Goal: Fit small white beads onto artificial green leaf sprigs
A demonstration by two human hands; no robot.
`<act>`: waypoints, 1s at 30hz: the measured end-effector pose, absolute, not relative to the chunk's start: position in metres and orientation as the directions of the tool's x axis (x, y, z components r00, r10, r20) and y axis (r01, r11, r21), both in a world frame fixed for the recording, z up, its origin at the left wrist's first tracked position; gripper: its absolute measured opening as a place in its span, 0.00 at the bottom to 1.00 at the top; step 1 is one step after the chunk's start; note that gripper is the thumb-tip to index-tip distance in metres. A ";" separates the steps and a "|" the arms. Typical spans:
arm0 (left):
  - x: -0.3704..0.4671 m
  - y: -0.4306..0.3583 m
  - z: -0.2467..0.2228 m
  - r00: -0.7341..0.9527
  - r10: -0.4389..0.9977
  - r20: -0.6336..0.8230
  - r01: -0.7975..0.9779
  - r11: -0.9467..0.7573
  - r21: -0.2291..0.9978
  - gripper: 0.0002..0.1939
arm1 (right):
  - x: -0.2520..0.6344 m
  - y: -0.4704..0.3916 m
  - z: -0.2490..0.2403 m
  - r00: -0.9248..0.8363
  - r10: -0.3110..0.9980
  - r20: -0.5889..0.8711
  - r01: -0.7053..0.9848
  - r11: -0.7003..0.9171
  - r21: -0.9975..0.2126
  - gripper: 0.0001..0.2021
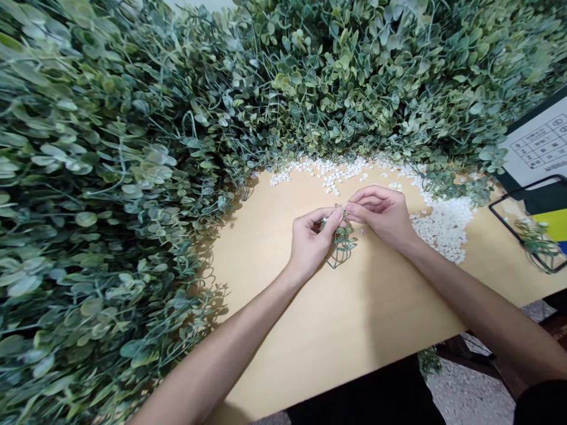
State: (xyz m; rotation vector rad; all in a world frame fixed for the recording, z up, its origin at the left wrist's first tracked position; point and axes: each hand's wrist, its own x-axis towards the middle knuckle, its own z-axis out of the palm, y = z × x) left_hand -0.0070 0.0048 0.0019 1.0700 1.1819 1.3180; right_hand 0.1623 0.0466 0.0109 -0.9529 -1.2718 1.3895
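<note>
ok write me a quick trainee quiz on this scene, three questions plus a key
1. Multiple choice: what is the left hand holding, with the right hand close beside it?
a) a metal spoon
b) a green leafy sprig
c) a paper cup
2. True or false: the densest patch of small white pieces lies to the right of both hands in the picture.
3. Fill in: the sheet with a printed grid is near the picture's ____ edge.

Key: 1 b; 2 true; 3 right.

Plastic-looking sprig [342, 240], plastic-looking foliage [354, 77] (faintly glossy), smooth wood-look tabletop [274, 348]
</note>
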 end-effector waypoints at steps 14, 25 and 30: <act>-0.004 0.002 0.005 -0.086 0.996 0.008 -0.129 -0.019 0.991 0.17 | 0.163 0.050 0.011 -0.242 0.970 0.038 -0.161 -0.002 -0.987 0.18; -0.005 0.003 0.005 -0.083 0.996 -0.018 -0.172 0.003 0.985 0.17 | 0.161 0.047 0.010 -0.202 0.975 0.094 -0.146 0.065 -0.987 0.16; -0.005 0.004 0.004 -0.081 0.997 -0.020 -0.166 0.006 0.986 0.18 | 0.161 0.046 0.012 -0.197 0.976 0.097 -0.108 0.076 -0.991 0.18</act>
